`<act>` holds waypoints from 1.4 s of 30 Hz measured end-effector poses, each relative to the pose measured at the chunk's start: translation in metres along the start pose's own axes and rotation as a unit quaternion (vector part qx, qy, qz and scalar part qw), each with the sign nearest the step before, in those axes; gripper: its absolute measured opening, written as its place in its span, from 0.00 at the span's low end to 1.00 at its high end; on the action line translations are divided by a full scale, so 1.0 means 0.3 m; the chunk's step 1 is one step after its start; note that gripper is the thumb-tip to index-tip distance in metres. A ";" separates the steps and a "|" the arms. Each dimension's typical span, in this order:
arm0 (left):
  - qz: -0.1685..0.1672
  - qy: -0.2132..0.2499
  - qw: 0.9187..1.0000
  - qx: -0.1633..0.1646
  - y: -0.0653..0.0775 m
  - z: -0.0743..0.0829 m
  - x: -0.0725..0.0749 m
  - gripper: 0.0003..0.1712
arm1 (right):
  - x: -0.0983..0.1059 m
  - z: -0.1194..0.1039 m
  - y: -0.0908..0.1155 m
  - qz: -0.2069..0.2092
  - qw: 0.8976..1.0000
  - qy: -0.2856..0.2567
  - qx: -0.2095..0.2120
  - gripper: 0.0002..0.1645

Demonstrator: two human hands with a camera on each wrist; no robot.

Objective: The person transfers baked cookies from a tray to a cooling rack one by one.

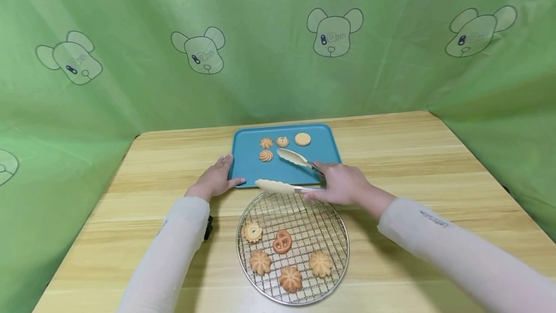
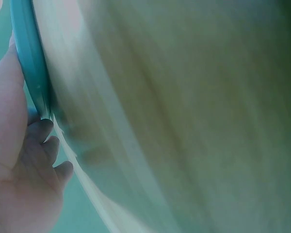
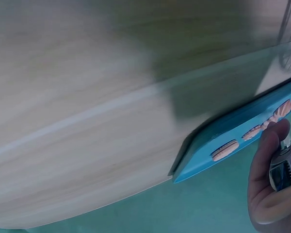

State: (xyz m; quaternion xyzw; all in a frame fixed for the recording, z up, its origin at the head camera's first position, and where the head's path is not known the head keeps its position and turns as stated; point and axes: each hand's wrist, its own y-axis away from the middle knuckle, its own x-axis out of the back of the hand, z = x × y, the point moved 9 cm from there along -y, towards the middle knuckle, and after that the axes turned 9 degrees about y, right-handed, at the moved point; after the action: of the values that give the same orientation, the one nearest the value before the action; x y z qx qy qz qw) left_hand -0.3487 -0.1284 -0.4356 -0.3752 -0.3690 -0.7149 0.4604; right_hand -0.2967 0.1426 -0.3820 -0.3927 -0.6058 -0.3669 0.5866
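My left hand (image 1: 215,177) holds the front left corner of a blue tray (image 1: 243,170), thumb over the rim and fingers along the outer left side. In my right hand (image 1: 343,182) I grip metal tongs with cream scalloped tips (image 1: 292,156); their arms are spread, with nothing between them. One tip reaches over the tray beside a swirl cookie (image 1: 266,156), the other over the tray's front edge. Also on the tray are a flower-shaped cookie (image 1: 266,143), a jam-style cookie (image 1: 283,141) and a round biscuit (image 1: 302,139). The right wrist view shows the tray (image 3: 203,145) edge-on.
A round wire cooling rack (image 1: 304,219) stands in front of the tray. On it lie several cookies, among them a brown pretzel cookie (image 1: 282,241) and a flower-shaped cookie (image 1: 320,264). Beneath is a wooden table (image 1: 391,158), with a green curtain (image 1: 269,91) behind.
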 end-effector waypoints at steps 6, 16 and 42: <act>0.001 -0.003 1.000 -0.004 0.000 -0.002 -0.001 0.52 | 0.001 -0.017 -0.040 -0.011 1.000 0.006 -0.019 0.64; 0.002 -0.005 1.000 -0.011 -0.006 0.002 0.001 0.53 | 0.003 -0.023 -0.082 -0.033 0.999 0.014 -0.036 0.65; 0.001 0.000 1.000 -0.008 -0.003 0.005 0.001 0.53 | -0.036 -0.028 -0.150 -0.066 0.995 0.011 -0.077 0.55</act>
State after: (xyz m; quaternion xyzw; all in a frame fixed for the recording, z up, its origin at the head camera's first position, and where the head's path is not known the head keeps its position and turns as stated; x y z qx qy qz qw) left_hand -0.3492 -0.1269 -0.4348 -0.3791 -0.3629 -0.7176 0.4579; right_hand -0.3338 0.1156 -0.3916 -0.3918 -0.5938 -0.4544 0.5361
